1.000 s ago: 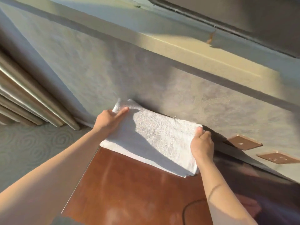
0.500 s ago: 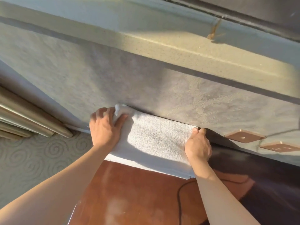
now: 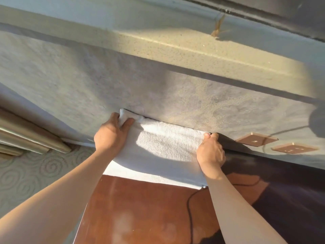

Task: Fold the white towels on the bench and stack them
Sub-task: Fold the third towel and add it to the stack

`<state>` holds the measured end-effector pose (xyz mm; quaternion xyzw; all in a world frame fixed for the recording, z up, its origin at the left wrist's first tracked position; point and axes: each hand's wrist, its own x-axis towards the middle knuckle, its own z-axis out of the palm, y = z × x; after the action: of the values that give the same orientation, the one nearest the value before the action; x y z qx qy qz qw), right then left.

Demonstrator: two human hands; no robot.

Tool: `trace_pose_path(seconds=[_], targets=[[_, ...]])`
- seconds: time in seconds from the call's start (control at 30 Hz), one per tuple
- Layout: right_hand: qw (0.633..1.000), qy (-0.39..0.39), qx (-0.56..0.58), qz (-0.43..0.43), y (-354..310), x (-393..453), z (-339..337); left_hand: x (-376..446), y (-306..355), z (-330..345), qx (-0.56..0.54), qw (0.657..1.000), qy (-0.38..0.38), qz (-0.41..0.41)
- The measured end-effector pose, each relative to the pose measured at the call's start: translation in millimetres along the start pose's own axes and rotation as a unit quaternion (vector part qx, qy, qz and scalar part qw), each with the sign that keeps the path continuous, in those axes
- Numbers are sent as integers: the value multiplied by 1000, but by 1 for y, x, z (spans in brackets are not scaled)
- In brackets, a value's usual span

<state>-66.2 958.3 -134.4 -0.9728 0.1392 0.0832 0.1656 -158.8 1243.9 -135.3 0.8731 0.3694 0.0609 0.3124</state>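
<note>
Pinching the towel (image 3: pixel 163 147) at mid-frame, my left hand (image 3: pixel 112 136) and right hand (image 3: pixel 210 150) hold its long axis's opposite ends.

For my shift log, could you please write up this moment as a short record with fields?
towel: white towel, folded, lying on the bench against the wall
surface: reddish-brown bench
left hand: left hand holds the towel's far left corner, fingers curled over it
right hand: right hand pinches the towel's far right corner
also present: black cable on the bench; two brown wall plates
stack: none visible
</note>
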Motion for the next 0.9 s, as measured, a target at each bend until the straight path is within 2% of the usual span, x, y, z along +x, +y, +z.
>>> trace_pose_path(seconds=[0.1, 0.23, 0.3, 0.37, 0.47, 0.53, 0.57, 0.63, 0.67, 0.73, 0.8, 0.9], targets=[[1000, -11, -10, -7, 1, 1, -7, -8, -5, -12, -72, 997, -13, -13], [999, -5, -7, -42, 0, -4, -14, -17, -14, -34, -78, 996, -38, 30], [998, 9, 8, -60, -1, -10, -13, -19, -20, -42, -85, 995, -19, 44], [997, 15, 26, -67, -5, -16, -10, -21, -26, -40, -70, 997, -7, 34], [997, -2, 62, -35, -12, -20, -12, -21, -22, -29, -54, 997, -43, -25], [996, 21, 80, -28, -15, -21, -19, -20, -11, -28, -5, 1000, -23, -9], [994, 64, 56, -61, -16, -24, -23, -22, -6, -28, 44, 999, 13, 21], [967, 153, 18, -203, -21, -43, -29, -35, 9, -27, 98, 985, 88, 110], [945, 149, 18, -289, -26, -55, -27, -45, 18, -25, 104, 976, 105, 159], [916, 34, -12, -399, -36, -74, -13, -62, 30, -13, 128, 961, 76, 231], [909, -66, -80, -403, -38, -81, 4, -72, 34, -1, 178, 946, -5, 270], [914, -68, -89, -390, -32, -69, 12, -61, 24, 0, 202, 931, -106, 284]])
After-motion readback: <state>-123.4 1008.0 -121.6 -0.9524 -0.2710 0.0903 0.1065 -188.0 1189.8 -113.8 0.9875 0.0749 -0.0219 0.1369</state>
